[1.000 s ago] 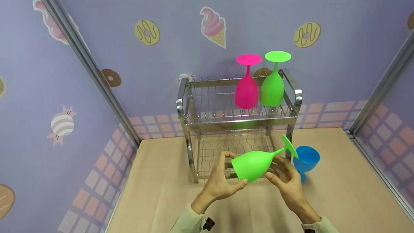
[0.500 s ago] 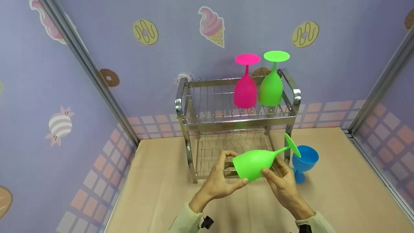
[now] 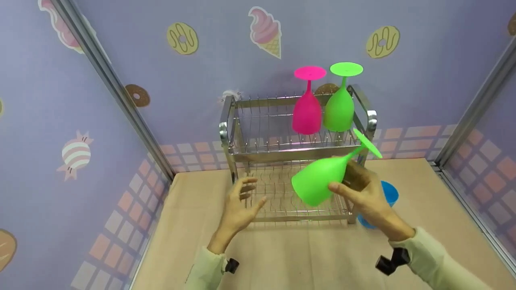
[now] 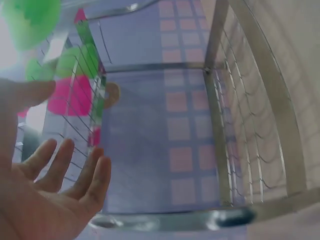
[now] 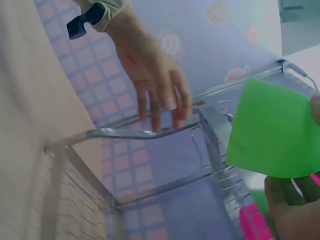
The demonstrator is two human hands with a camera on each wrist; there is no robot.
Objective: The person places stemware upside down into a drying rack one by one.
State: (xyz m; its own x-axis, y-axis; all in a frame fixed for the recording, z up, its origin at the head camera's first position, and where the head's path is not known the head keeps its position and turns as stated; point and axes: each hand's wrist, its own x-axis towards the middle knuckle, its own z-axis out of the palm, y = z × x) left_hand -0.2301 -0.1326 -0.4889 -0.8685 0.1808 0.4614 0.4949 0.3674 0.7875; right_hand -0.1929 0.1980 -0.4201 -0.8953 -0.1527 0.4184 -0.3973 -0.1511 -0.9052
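A bright green plastic goblet (image 3: 318,181) is tilted in my right hand (image 3: 367,197), its mouth pointing down to the left and its foot up to the right. The right thumb and fingers grip the bowl near the stem; the right wrist view shows the bowl (image 5: 275,130) close by. My left hand (image 3: 238,209) is apart from the goblet, palm turned inward, fingers loosely spread, holding nothing. It hovers before the lower left part of the metal rack (image 3: 298,155). On the upper tier, a pink goblet (image 3: 307,114) and another green goblet (image 3: 339,110) stand upside down side by side.
A blue goblet (image 3: 390,193) stands upright on the table (image 3: 201,209) right of the rack, partly hidden behind my right hand. The rack's lower wire tier (image 3: 278,197) lies behind the hands. A patterned wall (image 3: 217,60) closes off the back.
My left hand has let go of the green goblet and moved left. My right hand has raised the goblet toward the rack, its foot now higher.
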